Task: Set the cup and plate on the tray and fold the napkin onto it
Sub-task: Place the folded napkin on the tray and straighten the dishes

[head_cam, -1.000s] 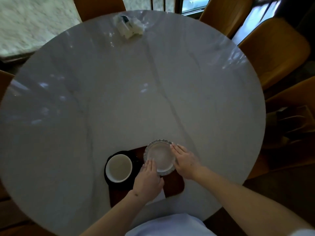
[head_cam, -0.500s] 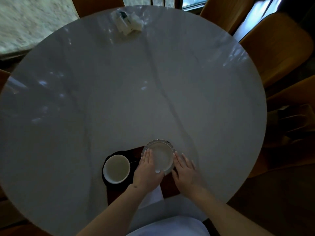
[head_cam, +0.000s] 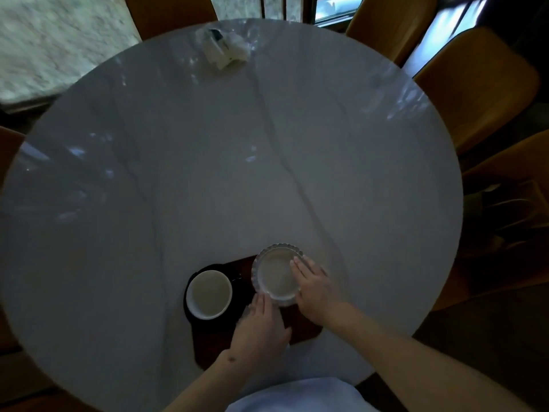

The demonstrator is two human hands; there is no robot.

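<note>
Both hands are working at the near edge of a round marble table (head_cam: pixel 208 173). The right hand (head_cam: pixel 316 288) is lying flat and spread over the right side of the plate (head_cam: pixel 274 275), its fingertips (head_cam: pixel 294 264) reaching onto the plate's inner surface and its palm covering the rim; whether the thumb is hooking under the rim cannot be told. The left hand (head_cam: pixel 260 328) is lying palm down just below the plate, fingers together and pointing at its near rim, touching or nearly touching it. This hand is not gripping anything that can be seen.

That plate is a small pale dish with a fluted rim, and it is showing nothing inside. It is sitting on the far right part of the tray (head_cam: pixel 306 328), a dark reddish-brown board with rounded corners, and its far edge is overhanging the tray onto the marble.

To the left of the plate, close but not touching, the cup (head_cam: pixel 211 294) is standing upright on a black round saucer or coaster (head_cam: pixel 190 310) at the tray's left end. Seen from above, its pale interior is looking empty.

A sliver of white beside the left wrist may be the napkin (head_cam: pixel 287 345); most of it is hidden under the hand and forearm, so its fold cannot be told.

At the far side of the table a crumpled clear wrapper with something white in it (head_cam: pixel 222 50) is lying well apart from everything else. Tan chairs (head_cam: pixel 475 84) are standing around the table.
</note>
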